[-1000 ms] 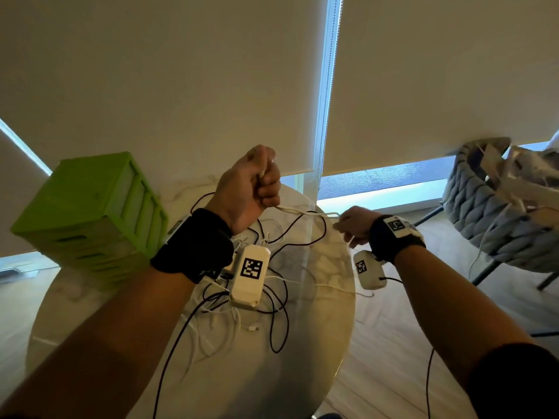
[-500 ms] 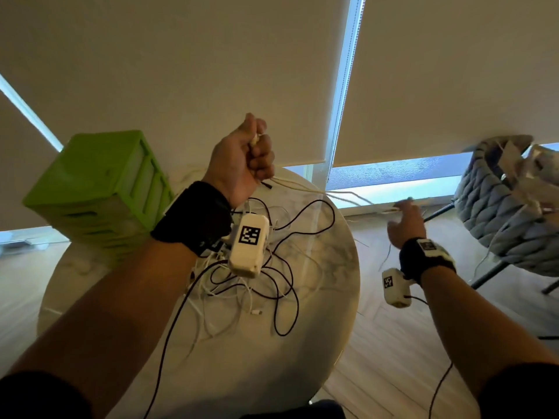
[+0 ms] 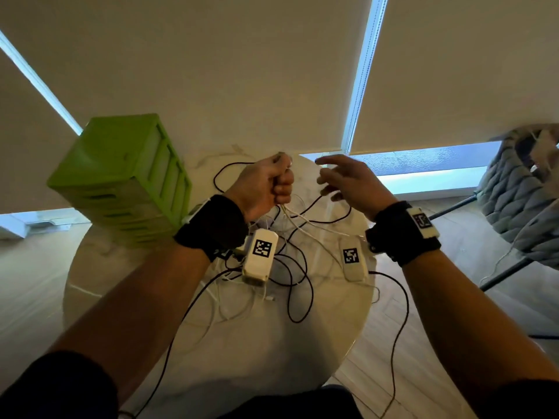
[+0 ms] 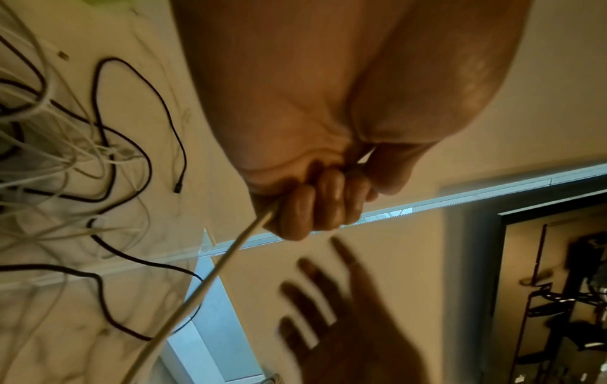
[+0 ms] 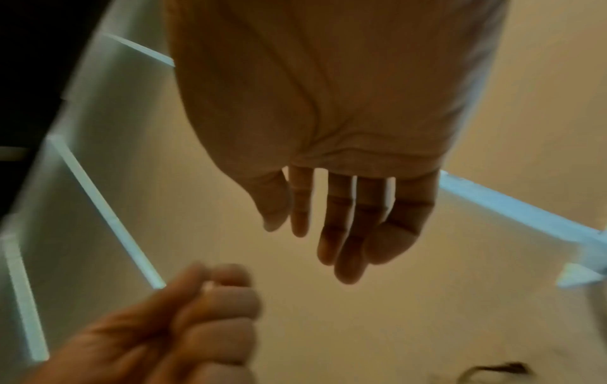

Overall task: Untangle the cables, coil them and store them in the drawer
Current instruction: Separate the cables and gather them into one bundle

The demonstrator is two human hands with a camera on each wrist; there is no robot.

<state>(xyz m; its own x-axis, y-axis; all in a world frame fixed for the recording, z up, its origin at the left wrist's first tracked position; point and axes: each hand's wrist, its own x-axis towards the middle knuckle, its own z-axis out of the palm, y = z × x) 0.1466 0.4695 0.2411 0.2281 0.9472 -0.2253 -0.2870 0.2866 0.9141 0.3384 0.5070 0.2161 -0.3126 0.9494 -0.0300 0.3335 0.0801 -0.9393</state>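
Note:
My left hand (image 3: 272, 189) is a raised fist above the round marble table (image 3: 230, 343), and it grips a white cable (image 4: 210, 283) that runs down from the fist to the tangle. A heap of white cables (image 3: 233, 300) and black cables (image 3: 298, 297) lies tangled on the table under both wrists. My right hand (image 3: 338, 182) hovers just right of the left fist with fingers spread and straight, holding nothing (image 5: 345, 220). The green drawer unit (image 3: 127, 179) stands at the table's left rear with its drawers pushed in.
A grey knitted chair (image 3: 520, 189) stands off the table to the right. Roller blinds (image 3: 211, 62) cover the window behind the table. A black cable (image 3: 399, 328) hangs from my right wrist over the table's right edge.
My right hand let go of the white cable out at the right, then swung back left, now open beside the left fist. The left fist dropped slightly, still gripping the cable.

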